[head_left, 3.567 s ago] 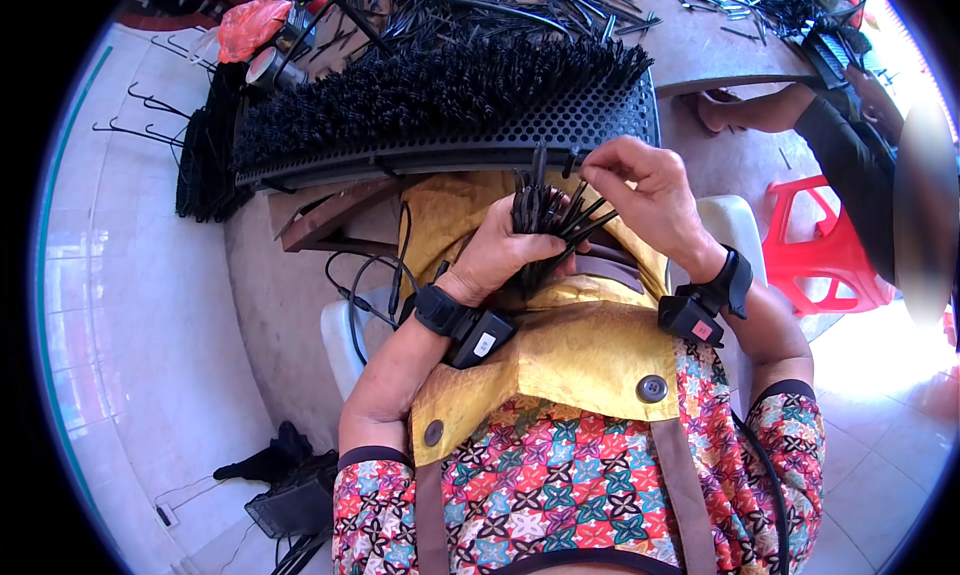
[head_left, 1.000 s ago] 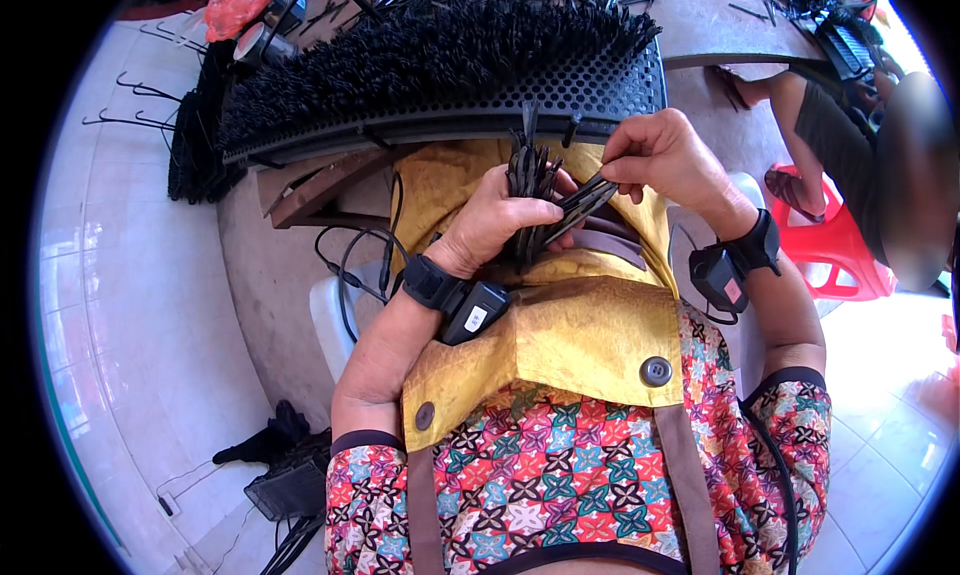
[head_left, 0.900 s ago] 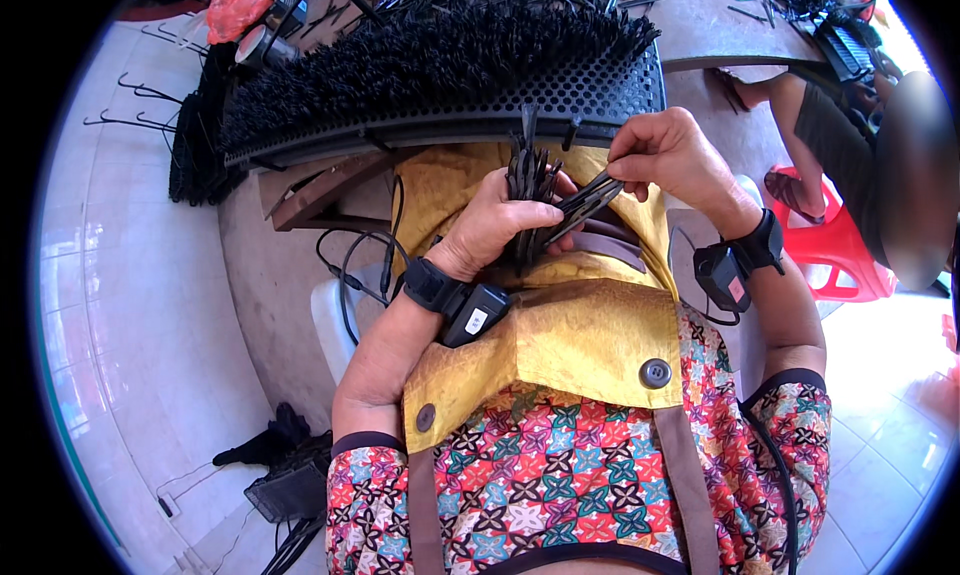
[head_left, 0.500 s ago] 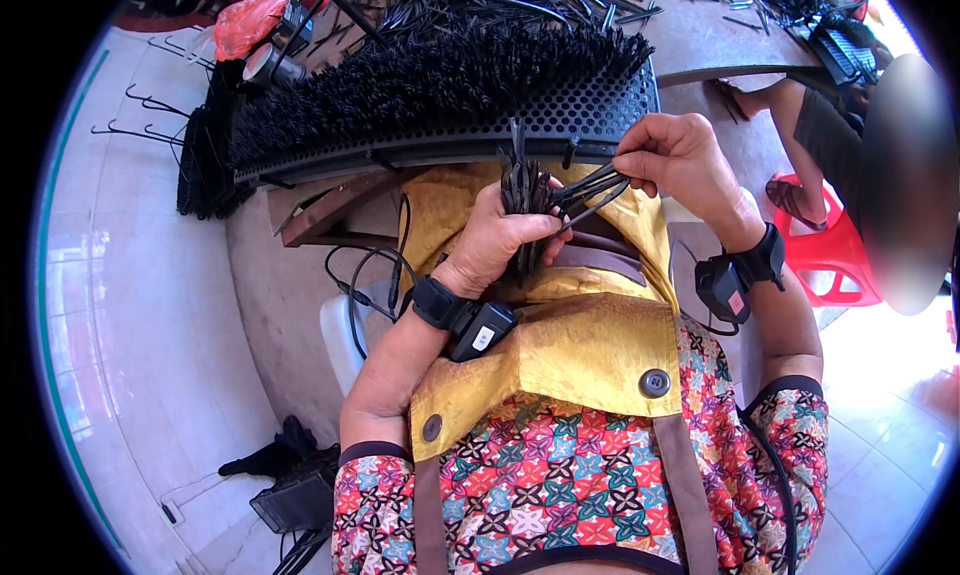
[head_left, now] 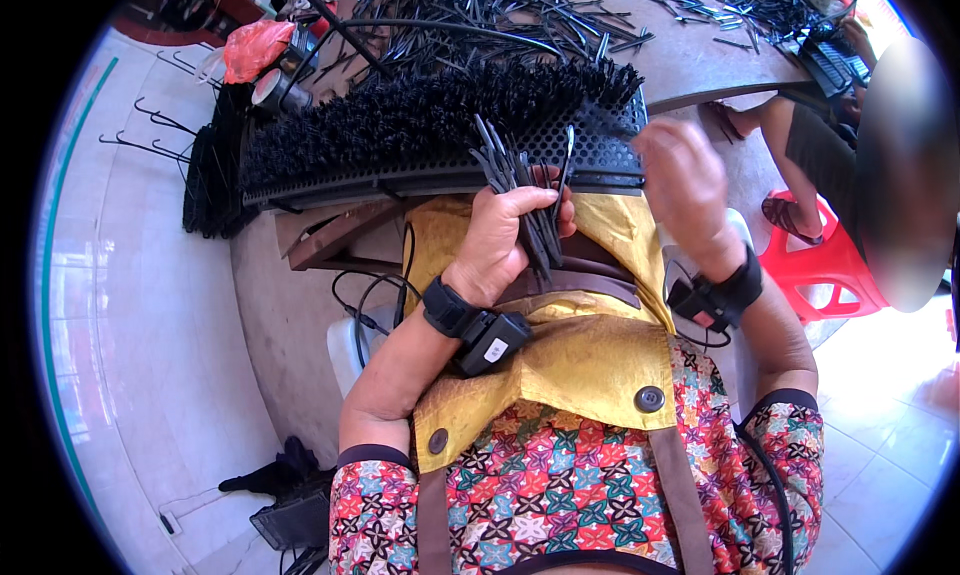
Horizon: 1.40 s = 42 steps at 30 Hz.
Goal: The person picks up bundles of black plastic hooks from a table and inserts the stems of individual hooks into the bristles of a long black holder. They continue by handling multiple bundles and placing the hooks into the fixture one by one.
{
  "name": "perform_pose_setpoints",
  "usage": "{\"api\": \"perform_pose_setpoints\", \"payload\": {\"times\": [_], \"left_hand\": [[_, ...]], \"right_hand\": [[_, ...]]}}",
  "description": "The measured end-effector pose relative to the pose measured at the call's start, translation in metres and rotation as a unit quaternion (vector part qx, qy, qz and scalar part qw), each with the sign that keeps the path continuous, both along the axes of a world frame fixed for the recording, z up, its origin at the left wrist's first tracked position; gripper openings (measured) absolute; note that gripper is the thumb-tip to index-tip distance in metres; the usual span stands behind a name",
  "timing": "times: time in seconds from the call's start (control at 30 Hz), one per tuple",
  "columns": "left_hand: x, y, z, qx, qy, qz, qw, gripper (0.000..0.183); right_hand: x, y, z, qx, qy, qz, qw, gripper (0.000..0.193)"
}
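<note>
My left hand (head_left: 510, 225) is closed round a bundle of thin black strips (head_left: 541, 237) above my yellow apron (head_left: 545, 340). The strips' upper ends fan out, and one stands apart by the fingertips. Just beyond lies a black perforated panel (head_left: 600, 135), its far and left parts thick with upright black strips (head_left: 430, 110). Bare holes show along its near edge and right end. My right hand (head_left: 685, 180) is at the panel's right end, raised and smeared by motion. Its fingers are too blurred to show whether anything is in them.
Loose black strips (head_left: 480, 15) lie heaped on the table (head_left: 700, 70) beyond the panel. A red plastic bag (head_left: 255, 50) and a tin (head_left: 278, 92) are at the left. Wire hooks (head_left: 150, 140) stick out there. At the right, another person sits on a red stool (head_left: 820, 265).
My right hand has moved away from the bundle to the panel's right end. My left hand still grips the bundle, which has turned, its strips now spread at the top.
</note>
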<state>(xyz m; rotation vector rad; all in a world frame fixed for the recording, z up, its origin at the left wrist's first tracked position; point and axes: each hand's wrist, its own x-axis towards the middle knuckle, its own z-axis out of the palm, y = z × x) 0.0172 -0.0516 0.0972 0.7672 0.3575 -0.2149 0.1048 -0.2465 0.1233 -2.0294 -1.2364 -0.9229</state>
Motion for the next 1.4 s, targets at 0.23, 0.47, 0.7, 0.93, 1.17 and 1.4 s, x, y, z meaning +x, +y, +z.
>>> {"api": "perform_pose_setpoints", "payload": {"times": [0.23,0.47,0.7,0.93,1.17,1.4], "left_hand": [[0.004,-0.018,-0.001,0.012,-0.003,0.051,0.999,0.011],[0.001,-0.018,-0.007,0.045,-0.043,0.035,0.997,0.009],[-0.008,-0.010,-0.015,0.066,-0.040,0.041,0.996,0.023],[-0.018,-0.008,-0.008,0.101,-0.073,-0.022,0.992,0.027],[-0.018,-0.007,-0.017,0.118,-0.051,0.022,0.991,0.025],[-0.017,-0.009,-0.012,0.107,-0.045,0.027,0.993,0.018]], "right_hand": [[-0.041,0.018,-0.013,-0.129,0.040,0.061,0.989,0.023],[-0.053,0.028,-0.016,-0.083,0.086,0.123,0.985,0.022],[-0.043,0.025,-0.029,0.067,0.222,0.185,0.955,0.019],[-0.038,0.024,-0.022,0.293,0.674,0.132,0.666,0.010],[-0.035,0.019,-0.027,0.260,0.655,0.114,0.700,0.006],[0.018,-0.009,-0.001,0.308,0.455,0.037,0.834,0.013]]}}
